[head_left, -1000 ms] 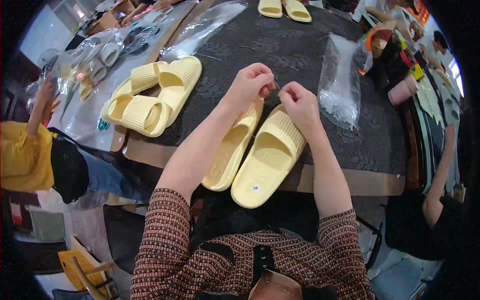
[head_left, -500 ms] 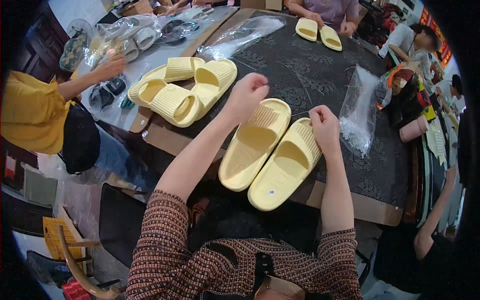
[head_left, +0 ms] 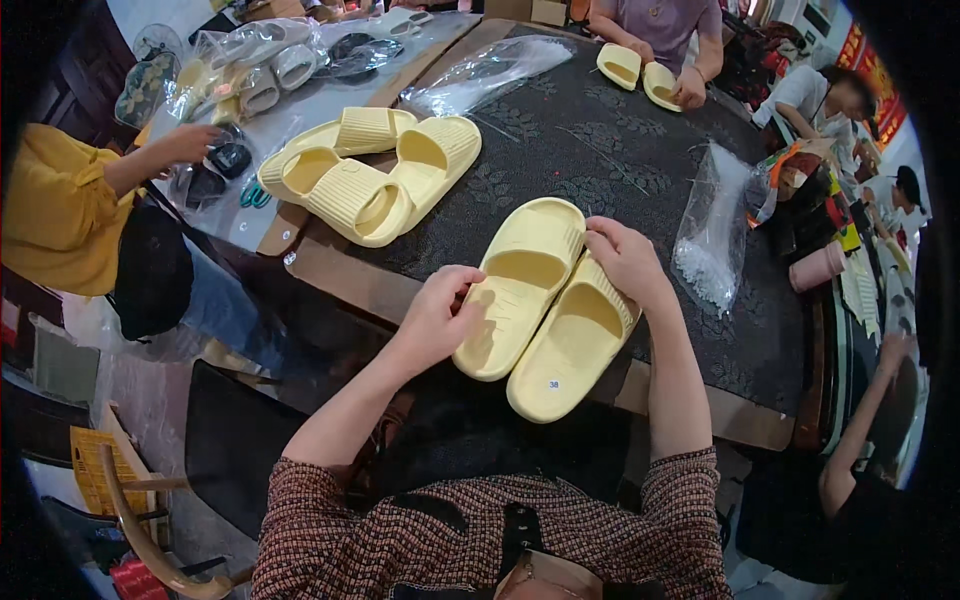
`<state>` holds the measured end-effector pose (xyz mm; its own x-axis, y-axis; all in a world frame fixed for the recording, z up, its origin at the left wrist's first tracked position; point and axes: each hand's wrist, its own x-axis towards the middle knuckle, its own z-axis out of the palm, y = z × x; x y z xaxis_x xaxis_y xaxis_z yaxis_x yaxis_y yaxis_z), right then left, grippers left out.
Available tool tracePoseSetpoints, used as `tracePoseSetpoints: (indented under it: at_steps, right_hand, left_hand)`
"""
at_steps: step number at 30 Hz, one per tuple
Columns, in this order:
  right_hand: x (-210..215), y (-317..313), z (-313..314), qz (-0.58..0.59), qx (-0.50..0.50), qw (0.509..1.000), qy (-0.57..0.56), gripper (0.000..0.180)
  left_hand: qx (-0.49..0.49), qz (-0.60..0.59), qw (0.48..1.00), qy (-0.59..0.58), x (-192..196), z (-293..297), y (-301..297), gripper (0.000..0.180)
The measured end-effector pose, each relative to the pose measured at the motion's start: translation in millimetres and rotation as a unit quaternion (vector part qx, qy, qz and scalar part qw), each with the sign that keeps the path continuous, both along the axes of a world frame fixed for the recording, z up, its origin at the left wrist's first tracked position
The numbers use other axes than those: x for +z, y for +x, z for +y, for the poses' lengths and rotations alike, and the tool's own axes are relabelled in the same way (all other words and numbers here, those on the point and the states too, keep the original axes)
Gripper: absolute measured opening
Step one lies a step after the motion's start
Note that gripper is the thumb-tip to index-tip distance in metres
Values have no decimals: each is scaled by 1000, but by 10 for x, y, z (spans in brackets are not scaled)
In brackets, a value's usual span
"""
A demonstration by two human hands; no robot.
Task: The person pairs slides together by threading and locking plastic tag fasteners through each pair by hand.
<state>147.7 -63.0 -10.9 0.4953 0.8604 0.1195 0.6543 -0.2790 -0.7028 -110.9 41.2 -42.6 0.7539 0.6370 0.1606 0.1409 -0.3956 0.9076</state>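
Observation:
A pair of pale yellow slide slippers lies side by side in front of me, soles down at the table's near edge. My right hand (head_left: 628, 262) grips the right slipper (head_left: 570, 345) at its ribbed strap, with the fingertips reaching toward the left slipper's toe. Beside the left slipper (head_left: 515, 305), my left hand (head_left: 440, 315) is at its outer edge, fingers loosely curled and thumb apart. Its shadow falls on the footbed; whether it touches the slipper I cannot tell. A small round white size sticker (head_left: 554, 384) sits on the right slipper's heel.
More yellow slippers (head_left: 365, 190) are piled at the left on the dark patterned table (head_left: 600, 170). Clear plastic bags (head_left: 715, 230) lie right and far. Across, a person's hands (head_left: 690, 88) handle another yellow pair. At left, a person in yellow (head_left: 70, 215) reaches toward bagged slippers (head_left: 262, 85).
My left hand has come down and nearer, from above the left slipper's strap to its side. My right hand has shifted inward over the right slipper's strap. The far person's hand has moved onto a slipper.

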Motion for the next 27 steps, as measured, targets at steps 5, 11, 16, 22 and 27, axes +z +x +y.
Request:
tracePoseSetpoints:
  at_steps: [5, 11, 16, 22, 27]
  right_hand:
    - [-52, 90, 59, 23, 57, 996, -64, 37]
    - [18, 158, -30, 101, 106, 987, -69, 38]
    - [126, 194, -256, 179, 54, 981, -45, 30]
    - [453, 364, -904, 227, -15, 974, 20, 20]
    - [766, 679, -1756, 170, -94, 976, 102, 13]
  left_hand:
    - [-20, -13, 986, 166, -88, -156, -1, 31]
    - [-22, -61, 977, 204, -157, -268, 9, 32]
    - [-67, -56, 980, 180, -84, -316, 25, 31]
    - [-8, -87, 978, 188, 170, -90, -123, 32]
    - [214, -94, 940, 249, 240, 521, -451, 35]
